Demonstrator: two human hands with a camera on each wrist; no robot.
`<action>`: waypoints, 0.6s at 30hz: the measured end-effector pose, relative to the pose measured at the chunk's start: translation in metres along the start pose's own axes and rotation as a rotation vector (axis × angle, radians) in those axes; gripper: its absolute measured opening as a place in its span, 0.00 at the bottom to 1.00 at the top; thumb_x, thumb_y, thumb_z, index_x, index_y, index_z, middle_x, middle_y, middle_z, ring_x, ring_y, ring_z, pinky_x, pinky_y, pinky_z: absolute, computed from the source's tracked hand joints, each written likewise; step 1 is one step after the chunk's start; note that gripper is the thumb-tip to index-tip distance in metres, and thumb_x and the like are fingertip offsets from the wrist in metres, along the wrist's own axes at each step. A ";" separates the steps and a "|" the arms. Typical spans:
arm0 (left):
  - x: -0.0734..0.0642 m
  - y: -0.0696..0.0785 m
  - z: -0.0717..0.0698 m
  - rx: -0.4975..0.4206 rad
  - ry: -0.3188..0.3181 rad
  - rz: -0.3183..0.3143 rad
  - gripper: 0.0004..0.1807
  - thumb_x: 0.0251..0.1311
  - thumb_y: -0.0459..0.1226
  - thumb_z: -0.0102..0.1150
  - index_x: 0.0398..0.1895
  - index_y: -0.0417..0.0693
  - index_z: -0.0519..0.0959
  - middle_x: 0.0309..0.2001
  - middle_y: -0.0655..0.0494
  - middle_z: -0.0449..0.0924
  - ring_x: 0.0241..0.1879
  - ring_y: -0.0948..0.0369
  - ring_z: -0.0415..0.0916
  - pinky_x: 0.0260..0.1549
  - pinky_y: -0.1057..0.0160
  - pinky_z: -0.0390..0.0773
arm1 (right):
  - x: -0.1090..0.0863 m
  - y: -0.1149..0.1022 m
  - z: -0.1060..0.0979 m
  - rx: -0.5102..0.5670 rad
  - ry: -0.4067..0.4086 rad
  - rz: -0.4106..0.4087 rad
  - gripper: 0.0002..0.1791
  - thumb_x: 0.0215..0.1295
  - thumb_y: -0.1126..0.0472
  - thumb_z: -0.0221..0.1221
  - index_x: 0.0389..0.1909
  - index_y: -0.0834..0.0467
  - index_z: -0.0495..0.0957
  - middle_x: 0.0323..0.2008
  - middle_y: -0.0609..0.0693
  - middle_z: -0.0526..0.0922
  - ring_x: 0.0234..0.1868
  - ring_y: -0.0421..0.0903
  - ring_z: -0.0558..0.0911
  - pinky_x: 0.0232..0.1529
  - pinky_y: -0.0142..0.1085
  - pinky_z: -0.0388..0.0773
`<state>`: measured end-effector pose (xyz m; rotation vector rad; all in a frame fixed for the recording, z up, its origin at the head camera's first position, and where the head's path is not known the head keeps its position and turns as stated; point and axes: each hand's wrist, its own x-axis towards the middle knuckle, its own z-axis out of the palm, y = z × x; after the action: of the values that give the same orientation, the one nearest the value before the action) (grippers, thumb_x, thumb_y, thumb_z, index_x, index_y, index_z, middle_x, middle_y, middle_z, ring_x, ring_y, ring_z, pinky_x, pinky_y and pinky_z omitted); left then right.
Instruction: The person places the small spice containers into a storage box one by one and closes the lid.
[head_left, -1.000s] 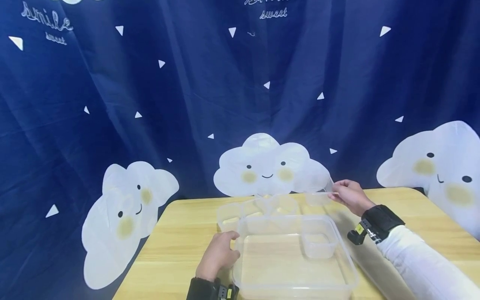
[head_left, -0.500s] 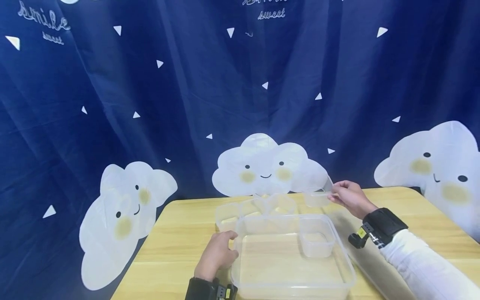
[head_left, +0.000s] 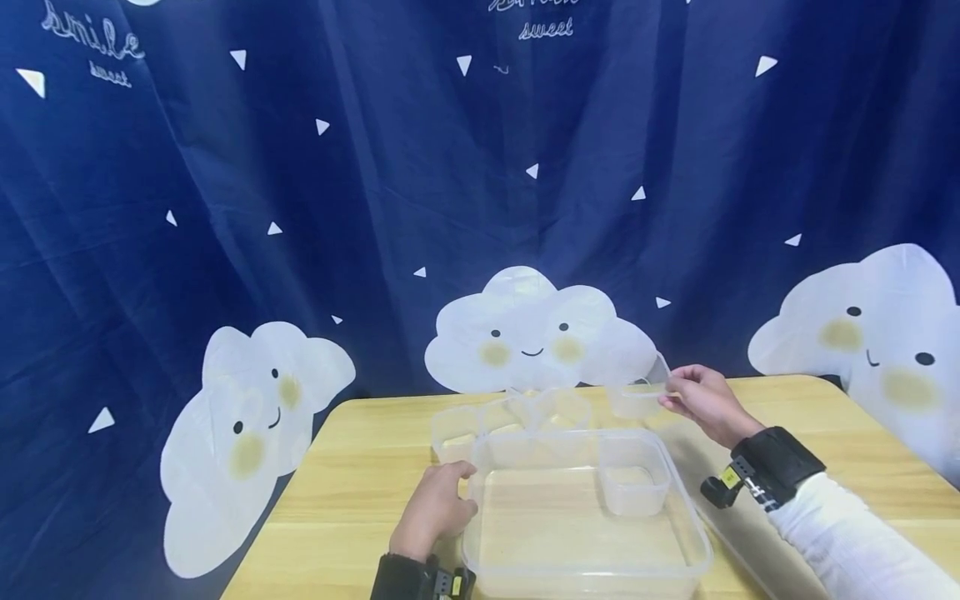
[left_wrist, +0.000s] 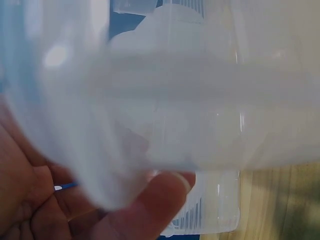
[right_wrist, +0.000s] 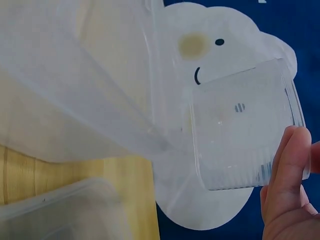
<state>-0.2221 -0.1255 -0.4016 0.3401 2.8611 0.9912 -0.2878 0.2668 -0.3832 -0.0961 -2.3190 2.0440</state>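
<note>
A large clear plastic box (head_left: 585,575) stands on the table, with a small clear container (head_left: 636,492) inside it at the back right corner. My left hand (head_left: 438,508) is at the box's left side, its thumb and fingers curled at the rim. In the left wrist view, blurred clear plastic covers part of the fingers (left_wrist: 150,210). Behind the box on the right, my right hand (head_left: 708,404) pinches the edge of another small clear container (right_wrist: 235,135). That container is tilted, with its ribbed wall showing in the right wrist view.
Several small clear containers (head_left: 501,418) stand in a row behind the box. A translucent flat piece (head_left: 738,525) lies along the box's right side, under my right forearm. A dark blue curtain (head_left: 480,167) with clouds hangs behind the wooden table (head_left: 315,517).
My right hand has shifted slightly right and down, still pinching the small container. The left hand and the large box hold their places.
</note>
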 end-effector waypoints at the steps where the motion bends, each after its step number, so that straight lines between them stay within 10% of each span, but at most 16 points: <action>1: 0.000 0.000 0.000 -0.004 -0.001 0.003 0.25 0.49 0.27 0.60 0.55 0.33 0.76 0.52 0.36 0.77 0.17 0.60 0.67 0.22 0.60 0.73 | -0.001 -0.001 0.000 0.001 0.001 -0.007 0.19 0.68 0.68 0.47 0.54 0.74 0.59 0.44 0.60 0.68 0.34 0.36 0.80 0.41 0.28 0.81; 18: 0.001 0.001 -0.001 -0.012 0.000 -0.007 0.26 0.48 0.27 0.61 0.55 0.33 0.76 0.50 0.37 0.77 0.17 0.60 0.66 0.22 0.60 0.73 | -0.019 -0.006 0.005 0.012 0.003 -0.065 0.21 0.69 0.67 0.47 0.56 0.77 0.56 0.42 0.59 0.67 0.33 0.37 0.80 0.41 0.29 0.81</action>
<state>-0.2225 -0.1252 -0.4003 0.3294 2.8526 1.0069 -0.2689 0.2601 -0.3779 -0.0228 -2.2758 2.0256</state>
